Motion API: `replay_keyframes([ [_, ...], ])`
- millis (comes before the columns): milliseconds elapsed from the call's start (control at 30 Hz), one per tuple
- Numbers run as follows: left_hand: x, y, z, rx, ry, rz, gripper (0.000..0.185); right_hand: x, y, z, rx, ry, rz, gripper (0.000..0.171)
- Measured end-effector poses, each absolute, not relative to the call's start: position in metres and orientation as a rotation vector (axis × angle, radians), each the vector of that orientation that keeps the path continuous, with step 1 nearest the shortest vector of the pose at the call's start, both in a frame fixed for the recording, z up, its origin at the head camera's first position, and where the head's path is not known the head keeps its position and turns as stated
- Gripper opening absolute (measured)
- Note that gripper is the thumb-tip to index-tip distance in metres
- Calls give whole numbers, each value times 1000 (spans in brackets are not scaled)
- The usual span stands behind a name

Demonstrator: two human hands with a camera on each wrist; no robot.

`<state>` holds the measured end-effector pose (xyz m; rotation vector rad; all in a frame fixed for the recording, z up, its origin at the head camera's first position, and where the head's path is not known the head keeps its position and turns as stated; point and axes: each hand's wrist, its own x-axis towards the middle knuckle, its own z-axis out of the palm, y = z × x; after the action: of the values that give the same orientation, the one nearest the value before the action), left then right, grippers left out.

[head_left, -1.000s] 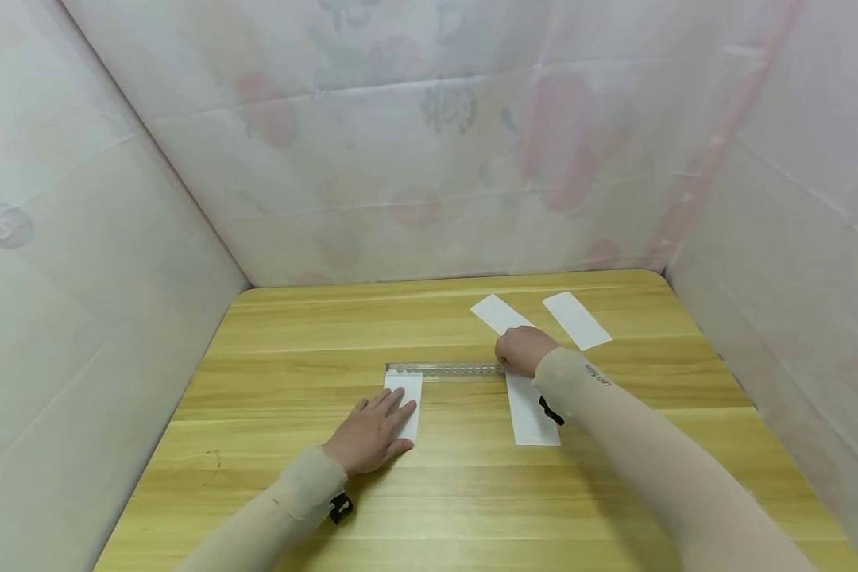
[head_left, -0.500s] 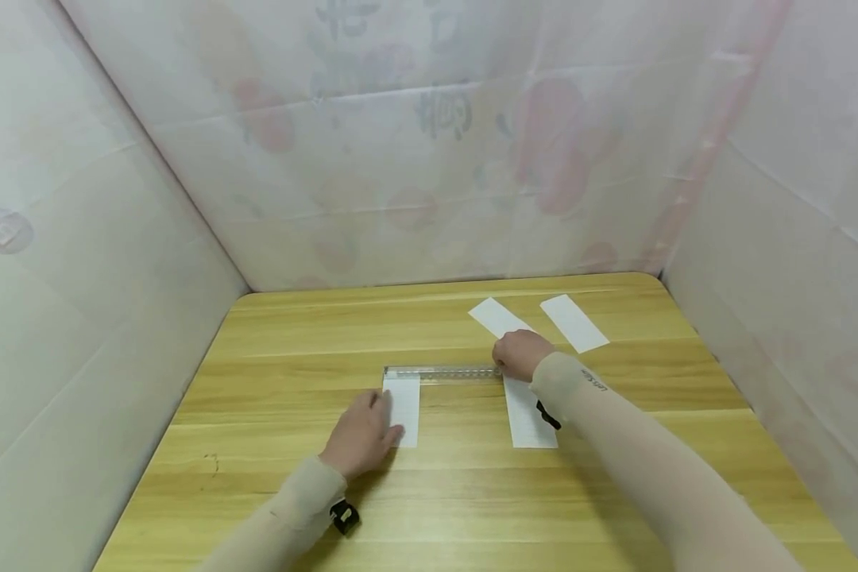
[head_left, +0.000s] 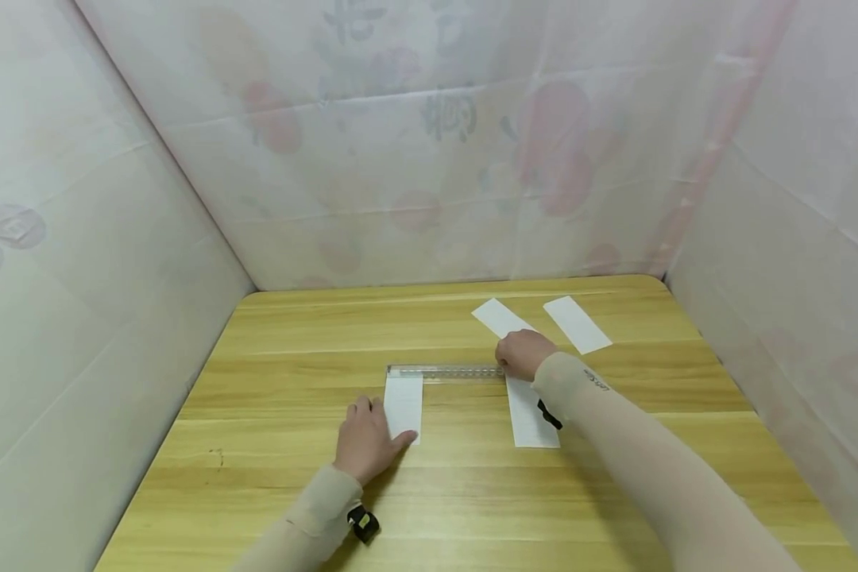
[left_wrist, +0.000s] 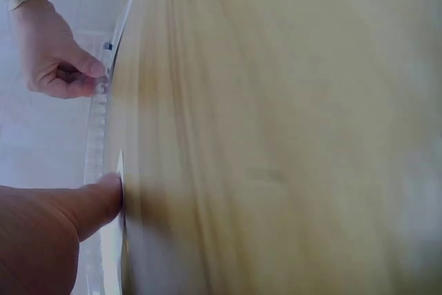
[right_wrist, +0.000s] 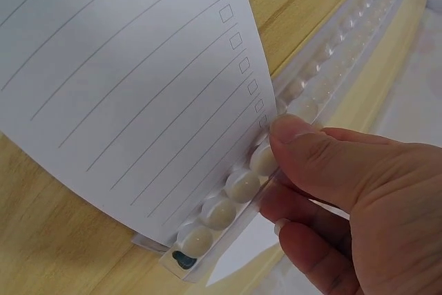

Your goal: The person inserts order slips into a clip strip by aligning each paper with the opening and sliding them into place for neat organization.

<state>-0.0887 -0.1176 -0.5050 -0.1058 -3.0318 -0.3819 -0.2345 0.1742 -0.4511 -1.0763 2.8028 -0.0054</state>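
A clear plastic strip (head_left: 461, 372) with a row of round bumps lies across the middle of the table. My right hand (head_left: 524, 353) pinches it near its right end between thumb and curled fingers. In the right wrist view a ruled white paper slip (right_wrist: 138, 88) with small checkboxes meets the strip's bumps (right_wrist: 242, 186), one corner at the thumb. Another white slip (head_left: 403, 405) has its top edge at the strip's left end. My left hand (head_left: 367, 441) touches that slip, fingers along its left side and thumb (left_wrist: 103, 202) near its lower edge.
Two more white slips lie behind: one (head_left: 499, 314) partly covered by my right hand, one (head_left: 577, 324) farther right. The wooden table (head_left: 293, 334) ends at pale printed curtains (head_left: 372, 159) at the back and both sides.
My left hand was spread flat over the left slip; it has drawn back left, uncovering most of the slip, and its thumb now rests near the lower edge. The right hand stays at the strip.
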Motion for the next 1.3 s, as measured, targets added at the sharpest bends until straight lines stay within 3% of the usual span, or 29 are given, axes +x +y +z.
replay_keyframes([
  [267, -92, -114, -510, -89, -2972, -525, 77, -236, 178, -456, -1099, 2820, -48, 32],
  [500, -103, -112, -514, 45, -2883, -1168, 75, -238, 181, -454, -1106, 2821, -84, 31],
  [633, -109, -113, -515, 75, -2824, -1397, 67, -241, 184, -454, -1086, 2801, -128, 22],
  [767, -111, -111, -512, 105, -2792, -1498, 57, -243, 195, -460, -1061, 2787, -225, 7],
  [933, -113, -107, -507, 144, -2792, -1585, 60, -242, 217, -468, -968, 2836, -384, 19],
  [1300, -116, -102, -507, 140, -2756, -1645, 53, -240, 245, -472, -966, 2865, -475, 15],
])
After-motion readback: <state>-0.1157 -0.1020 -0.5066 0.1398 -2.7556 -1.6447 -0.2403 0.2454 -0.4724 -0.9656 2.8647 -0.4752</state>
